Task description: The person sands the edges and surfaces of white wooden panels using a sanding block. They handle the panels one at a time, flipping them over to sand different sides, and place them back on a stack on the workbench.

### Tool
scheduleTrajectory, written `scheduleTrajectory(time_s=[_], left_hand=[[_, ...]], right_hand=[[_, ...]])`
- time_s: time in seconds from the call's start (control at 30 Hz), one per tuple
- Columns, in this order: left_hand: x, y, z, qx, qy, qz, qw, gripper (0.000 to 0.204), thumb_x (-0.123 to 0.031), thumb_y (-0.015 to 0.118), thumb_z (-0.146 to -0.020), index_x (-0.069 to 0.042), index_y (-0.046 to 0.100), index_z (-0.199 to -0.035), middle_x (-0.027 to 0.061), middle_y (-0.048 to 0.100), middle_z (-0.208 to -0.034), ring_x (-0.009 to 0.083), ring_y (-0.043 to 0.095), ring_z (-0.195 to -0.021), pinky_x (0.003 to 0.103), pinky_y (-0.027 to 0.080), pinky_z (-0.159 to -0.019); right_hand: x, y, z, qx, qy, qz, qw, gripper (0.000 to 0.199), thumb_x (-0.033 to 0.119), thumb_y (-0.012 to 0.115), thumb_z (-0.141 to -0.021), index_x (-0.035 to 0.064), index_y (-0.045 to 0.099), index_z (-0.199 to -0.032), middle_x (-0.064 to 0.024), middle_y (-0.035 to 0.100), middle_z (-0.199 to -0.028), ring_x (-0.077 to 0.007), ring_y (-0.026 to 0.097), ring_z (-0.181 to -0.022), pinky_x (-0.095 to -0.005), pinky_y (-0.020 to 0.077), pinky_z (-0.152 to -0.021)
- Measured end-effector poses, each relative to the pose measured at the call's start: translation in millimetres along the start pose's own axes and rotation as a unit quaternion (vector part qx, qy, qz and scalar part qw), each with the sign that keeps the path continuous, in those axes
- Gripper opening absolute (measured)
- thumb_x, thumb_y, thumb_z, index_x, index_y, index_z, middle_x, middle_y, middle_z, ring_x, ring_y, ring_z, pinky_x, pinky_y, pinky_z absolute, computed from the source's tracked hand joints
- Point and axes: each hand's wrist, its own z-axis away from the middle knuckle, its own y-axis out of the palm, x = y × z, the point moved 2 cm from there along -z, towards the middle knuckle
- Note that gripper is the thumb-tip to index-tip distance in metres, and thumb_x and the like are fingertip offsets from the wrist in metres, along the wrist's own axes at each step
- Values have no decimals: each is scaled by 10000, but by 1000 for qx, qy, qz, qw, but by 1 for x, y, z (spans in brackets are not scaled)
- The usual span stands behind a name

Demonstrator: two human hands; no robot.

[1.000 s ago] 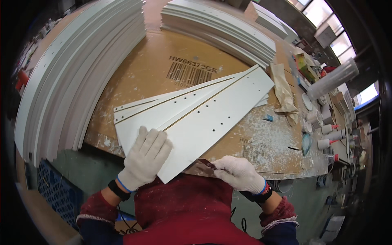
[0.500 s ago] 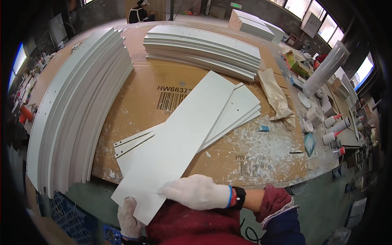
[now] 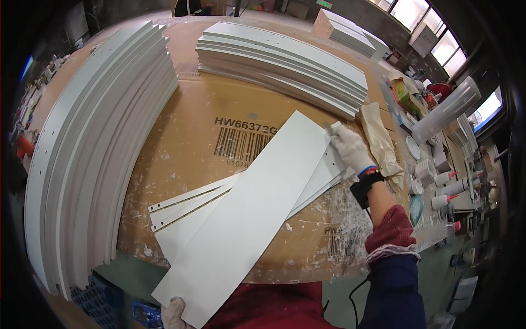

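Observation:
A long white board [image 3: 246, 219] lies slantwise across other white boards [image 3: 189, 200] that have small holes along their ends. My left hand [image 3: 174, 313], in a pale work glove, grips the board's near end, thumb on top and fingers hidden beneath. At the far right corner of the board is my right hand [image 3: 350, 147], gloved too, with a black band on the wrist. Its fingers are closed at the board's edge. A small greyish thing shows at the fingertips, too blurred to name.
Tall stacks of white boards stand at the left [image 3: 104, 142] and back [image 3: 279, 66]. Brown cardboard [image 3: 203, 115] with white dust covers the table. Right of my right hand lie a crumpled beige cloth [image 3: 381, 142], glue bottles [image 3: 442, 201] and a clear film roll [image 3: 446, 109]. A person [image 3: 192, 7] is far back.
My right hand has moved from the board's near end to its far right corner. The left hand still holds the near end.

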Motion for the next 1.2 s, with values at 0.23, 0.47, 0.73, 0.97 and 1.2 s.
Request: scheduleTrajectory(time_s=[0.23,0.47,0.73,0.97,1.2], left_hand=[[-7,-15,-6,6,-16,-45,999,565,-123,579,-910,39,366,-1407,161,485,-1375,282,490,-1255,400,410,-1061],[-6,-16,-4,22,9,-54,998,579,-126,591,-917,49,348,-1413,157,476,-1382,264,492,-1248,393,419,-1044],[-5,-5,-5,-8,1,-42,999,590,-257,544,-963,51,336,-1422,157,436,-1418,262,465,-1275,390,418,-1045],[18,-43,-18,17,118,11,993,502,-292,551,-969,42,431,-1323,159,561,-1243,267,605,-1081,385,549,-894],[14,-31,-23,19,91,59,994,527,-301,580,-954,31,417,-1330,160,563,-1227,271,608,-1070,401,549,-880]], right_hand=[[0,-5,-39,-53,-5,38,998,164,247,545,-910,135,611,-1009,-169,664,-891,-367,640,-857,-474,501,-738],[113,32,-32,45,-145,129,980,94,81,478,-875,30,540,-923,-192,640,-811,-381,649,-716,-459,524,-600],[259,74,143,244,-506,-171,810,257,124,518,-841,50,520,-1087,-113,578,-866,-271,635,-702,-411,512,-546],[75,27,15,116,-89,7,989,252,213,519,-937,90,575,-1149,-198,647,-916,-314,644,-877,-401,526,-760],[-52,-26,-25,-84,30,110,990,173,175,555,-891,23,565,-972,-248,625,-905,-425,597,-867,-481,462,-741]])
